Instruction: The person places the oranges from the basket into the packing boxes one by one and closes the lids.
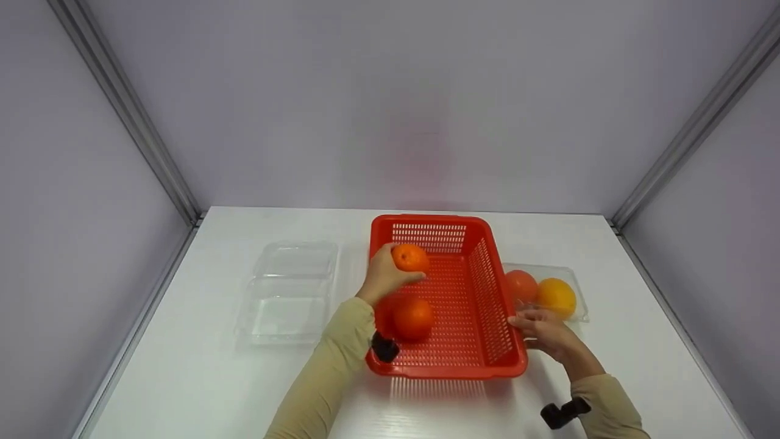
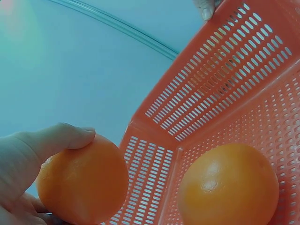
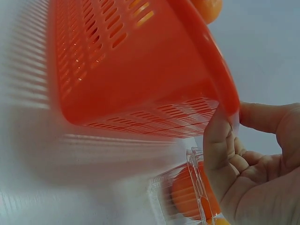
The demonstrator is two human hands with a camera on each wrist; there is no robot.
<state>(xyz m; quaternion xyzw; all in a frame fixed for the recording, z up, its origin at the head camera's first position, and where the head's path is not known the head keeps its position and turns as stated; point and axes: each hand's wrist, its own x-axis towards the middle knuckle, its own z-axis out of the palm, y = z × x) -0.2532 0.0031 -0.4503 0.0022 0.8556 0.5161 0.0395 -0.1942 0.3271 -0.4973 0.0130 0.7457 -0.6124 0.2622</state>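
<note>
My left hand [image 1: 385,275] grips an orange [image 1: 411,258] over the left side of a red plastic basket [image 1: 448,373]. In the left wrist view, the thumb lies across the top of that orange [image 2: 84,180]. Below the hand, a second orange [image 1: 414,318] sits inside the basket near its left wall; the wrist partly covers what lies beside it. At the basket's right side, my right hand [image 1: 544,332] pinches the rim between thumb and fingers, as the right wrist view shows at the rim [image 3: 220,75].
Right of the basket stands a clear plastic box [image 1: 579,292] holding a reddish fruit [image 1: 521,286] and a yellow-orange one [image 1: 557,298]. A clear plastic tray [image 1: 292,305] with compartments lies to the left. Pale panels surround the white table [image 1: 183,366] at the back and sides.
</note>
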